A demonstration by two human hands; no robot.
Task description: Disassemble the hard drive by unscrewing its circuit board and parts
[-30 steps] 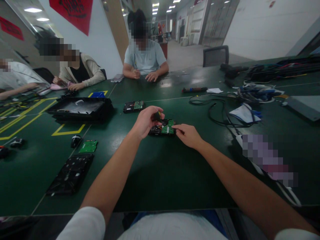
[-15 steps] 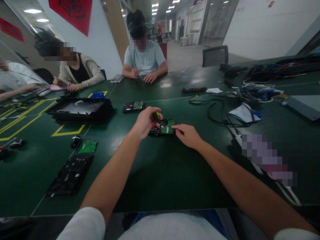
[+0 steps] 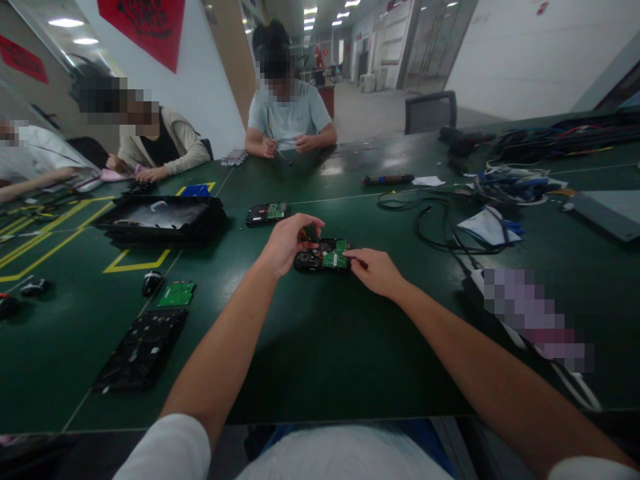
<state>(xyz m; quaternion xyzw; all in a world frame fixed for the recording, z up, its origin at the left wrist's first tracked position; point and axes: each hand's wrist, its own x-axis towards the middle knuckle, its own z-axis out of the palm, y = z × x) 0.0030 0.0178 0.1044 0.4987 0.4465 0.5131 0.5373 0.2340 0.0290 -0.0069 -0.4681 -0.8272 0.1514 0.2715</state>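
Note:
A black hard drive with a green circuit board (image 3: 334,257) lies flat on the green table in front of me. My left hand (image 3: 293,241) is over the drive's left end, its fingers closed round a small dark screwdriver (image 3: 311,232) with yellow on it. The tool's tip is too small to make out. On the right, my right hand (image 3: 374,268) touches the board's right edge with its index finger, the other fingers curled under.
Another drive (image 3: 267,213) lies beyond my left hand. To the left are a black tray (image 3: 165,220), a loose green board (image 3: 177,294) and a black drive body (image 3: 143,350). Cables (image 3: 430,227) and a cloth (image 3: 489,227) lie right. Several people sit across and left.
My left hand has shifted slightly left and the screwdriver has turned in its fingers, showing more of the drive's left end. My right hand stays put. The person across has raised a hand.

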